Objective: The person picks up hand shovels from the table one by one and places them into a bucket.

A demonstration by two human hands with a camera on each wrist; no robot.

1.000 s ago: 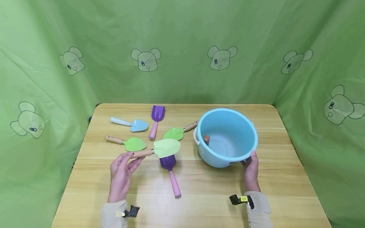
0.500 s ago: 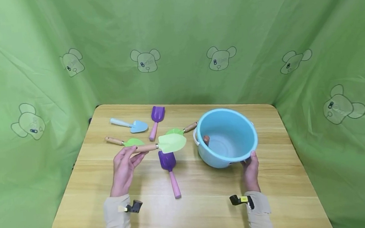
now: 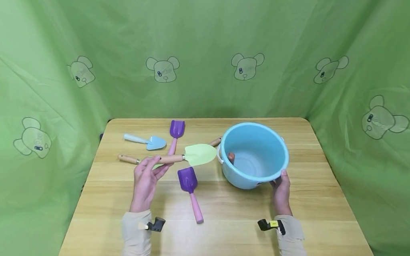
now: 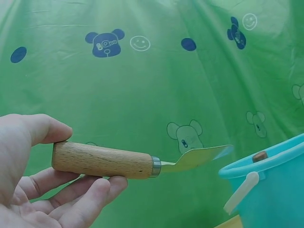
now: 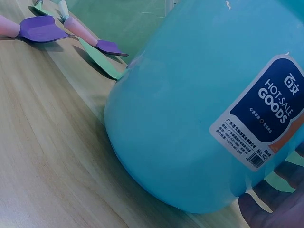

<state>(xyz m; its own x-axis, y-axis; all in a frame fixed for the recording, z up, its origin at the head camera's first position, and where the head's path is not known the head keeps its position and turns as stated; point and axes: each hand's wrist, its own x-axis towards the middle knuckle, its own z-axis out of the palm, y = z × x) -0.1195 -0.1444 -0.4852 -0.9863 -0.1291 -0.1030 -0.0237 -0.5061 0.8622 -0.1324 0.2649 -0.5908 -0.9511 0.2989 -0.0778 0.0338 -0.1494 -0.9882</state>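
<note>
My left hand (image 3: 147,182) pinches the wooden handle of a light-green garden trowel (image 3: 200,155) between thumb and fingers. Its blade points right, over the table and close to the bucket's left rim. In the left wrist view, the trowel handle (image 4: 104,160) lies nearly level across the fingers. A light-blue bucket (image 3: 241,179) stands to the right, and the brown end of a handle (image 3: 231,157) shows inside it. My right hand (image 3: 281,190) grips the bucket's near right side, thumb at the rim. The right wrist view has its fingers (image 5: 273,187) against the labelled wall.
On the wooden table (image 3: 234,230) lie a purple scoop (image 3: 187,179) with pink handle, another purple scoop (image 3: 177,129) and a light-blue trowel (image 3: 155,142). A wooden handle (image 3: 128,159) and another wooden handle (image 3: 215,142) show beside the held trowel. A green curtain (image 3: 202,96) surrounds the table.
My left hand has carried the green trowel right and away from me, bringing its blade near the bucket. The right hand and the bucket have stayed nearly still.
</note>
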